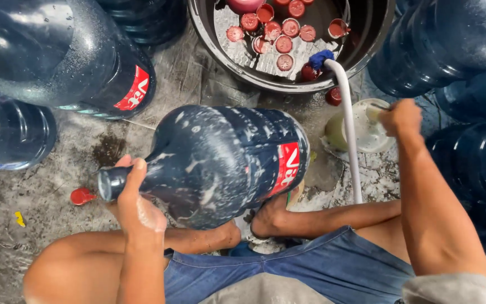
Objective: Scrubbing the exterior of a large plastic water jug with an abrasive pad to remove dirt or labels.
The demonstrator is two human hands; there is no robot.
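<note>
A: Nearest, bottom of frame: blue denim shorts (310,262) and bare knees; person squats on the wet concrete floor (40,186).

B: Hands?

A: Left hand (136,202) in lower left, fingers wrapped tight round the neck of the big blue water jug (226,160); jug lies tilted at centre frame, smeared with soap suds, base resting near the feet. Right hand (401,117) at right of centre, fingers closed on something over the pale tub (361,132); can't tell what, looks like a brush handle or sponge.

B: Progress?

A: I'd judge mid-wash; jug outside is lathered, not rinsed; no cap on it that I can see. White hose (349,129) runs from the dark basin (265,76) at top; red caps (284,44) float there, one more cap (81,196) on the floor at left.

B: Unclear bits?

A: Other blue jugs (63,56) cut off at the edges, count unknown; tub contents murky; mouth of the jug hidden by the thumb.
</note>
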